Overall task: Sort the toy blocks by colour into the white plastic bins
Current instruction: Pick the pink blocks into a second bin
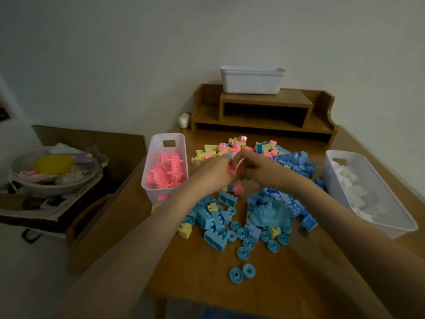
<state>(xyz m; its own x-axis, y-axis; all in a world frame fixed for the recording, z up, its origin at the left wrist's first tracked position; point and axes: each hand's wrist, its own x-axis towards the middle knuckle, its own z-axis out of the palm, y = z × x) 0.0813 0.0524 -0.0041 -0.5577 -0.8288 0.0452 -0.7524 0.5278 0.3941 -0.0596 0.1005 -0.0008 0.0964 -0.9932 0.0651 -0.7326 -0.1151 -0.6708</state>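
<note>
Wooden table stood against a plain pale wall in dim light, with a pile of blocks spread across its middle. Left of the pile sat the pink-block bin; right of the pile, the white-block bin. Behind the pile, a wooden shelf carried a stack of bins, with a small figurine beside it. Blue wheels lay scattered on the pile's near side. Over the pile, left hand and right hand were together, fingers of both curled onto a pink block, and the forearms hid part of the pile. Off the table, further left of the pile, a cardboard box and a bowl sat.
</note>
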